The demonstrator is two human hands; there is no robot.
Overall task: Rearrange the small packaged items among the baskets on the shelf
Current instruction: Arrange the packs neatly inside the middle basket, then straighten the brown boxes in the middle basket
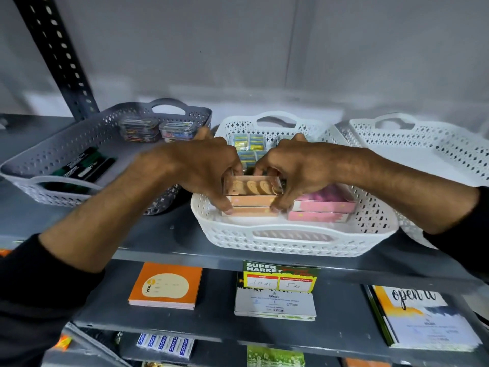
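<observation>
Three baskets stand on the shelf: a grey basket (87,133) at left, a white basket (291,243) in the middle and another white basket (423,144) at right. In the middle basket, my left hand (201,165) and my right hand (299,168) both grip a stack of peach-coloured boxes (252,193) from either side. Pink boxes (321,207) lie stacked right beside them. Small yellow-and-blue packets (250,144) fill the back of that basket, partly hidden by my hands.
The grey basket holds clear boxes of coloured clips (156,129) and dark markers (87,165). A perforated steel upright (60,62) rises at left. On the lower shelf lie an orange notepad (166,286), a supermarket price tag (280,278) and a booklet (420,316).
</observation>
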